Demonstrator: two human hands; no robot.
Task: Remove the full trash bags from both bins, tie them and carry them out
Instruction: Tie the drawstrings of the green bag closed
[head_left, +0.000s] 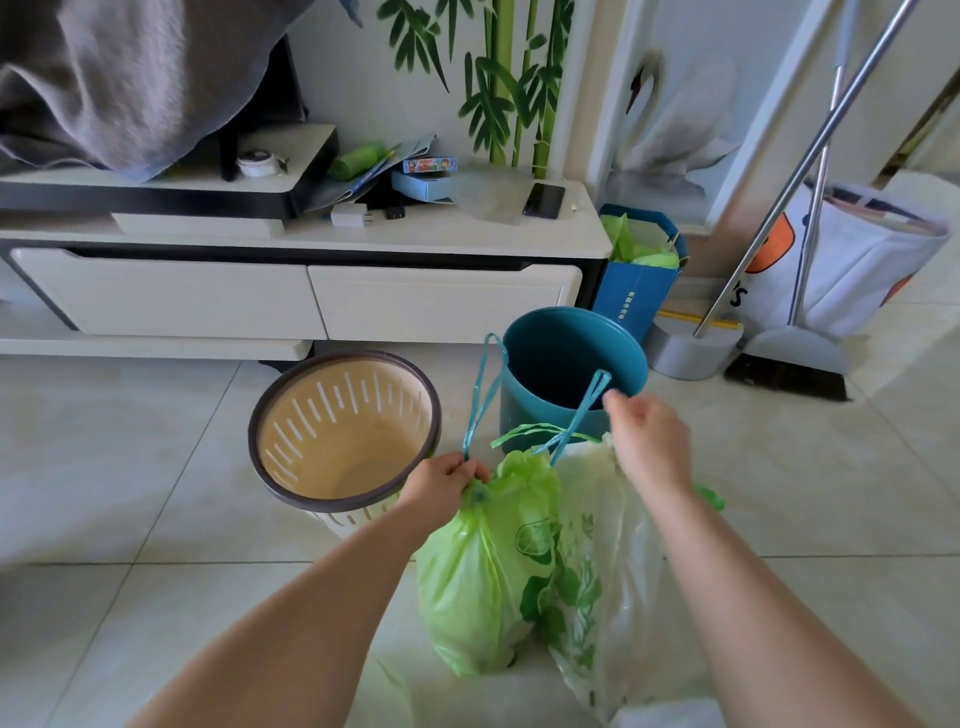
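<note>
Pale floor tiles (156, 597) are filling the lower view, with a long white TV cabinet (311, 291) running across at ten to twelve o'clock and a broom (789, 374) leaning at two o'clock. Both bins are standing empty: the cream slotted bin (343, 431) is sitting just left of centre, and the teal bin (571, 364) is standing just beside it toward one o'clock. The task's bags are already out and resting on the floor at six o'clock, pressed against each other; the green trash bag (478, 571) is sitting on the left and the white leaf-printed bag (602, 582) on the right.

The left hand (447, 483) is clamping its fingers together on the green bag's gathered neck and on one teal drawstring loop (485, 384), which is rising toward eleven o'clock. The right hand (649, 441) is pinching thumb and fingers shut on the second drawstring loop (584, 415), pulling it toward one o'clock.

Tying looks to be under way and carrying out is yet to come. The thin drawstrings could snap or tear out of the hem if the hands are pulling apart too sharply, and a loosely cinched neck could be opening once the bag is lifted, spilling rubbish onto the tiles
</note>
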